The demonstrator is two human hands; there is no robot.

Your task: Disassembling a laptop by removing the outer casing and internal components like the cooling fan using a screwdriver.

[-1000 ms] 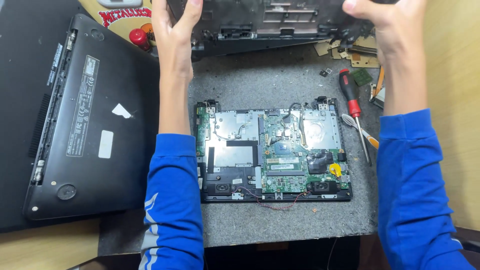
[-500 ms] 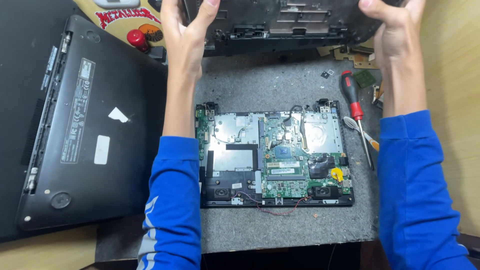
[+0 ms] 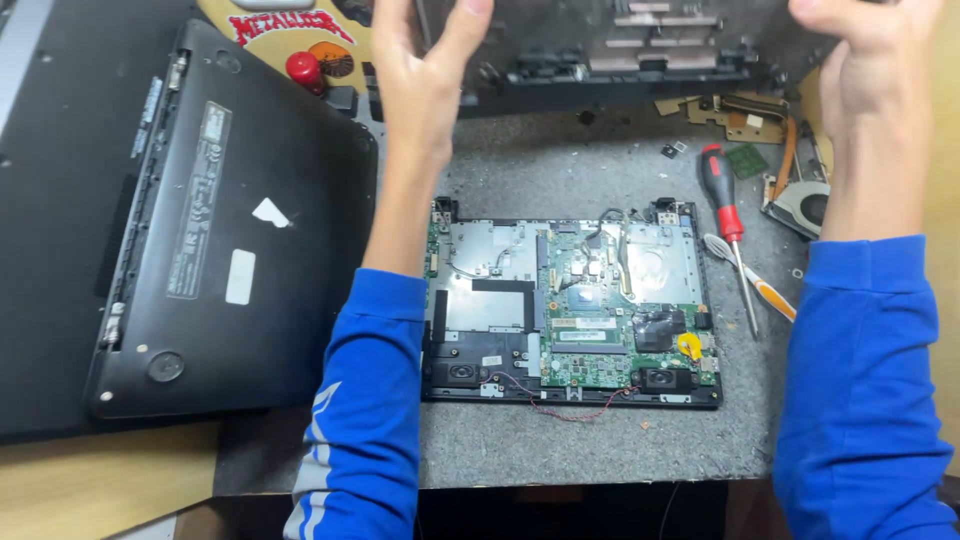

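A grey mat (image 3: pixel 600 450) covers the wooden bench. At twelve o'clock, both hands hold a dark laptop cover (image 3: pixel 640 50): the left hand (image 3: pixel 425 75) clasps its left end with fingers curled over the edge, the right hand (image 3: pixel 865 65) grips the right end. Compared with a second ago, the cover sits slightly higher, its top cut off by the frame, and the hands are nearer the edge. The opened laptop base (image 3: pixel 570 305) lies unmoved at centre. A second laptop (image 3: pixel 235 230) rests at nine o'clock, a red screwdriver (image 3: pixel 725 215) at three o'clock. Loose parts behind the cover are hard to make out.
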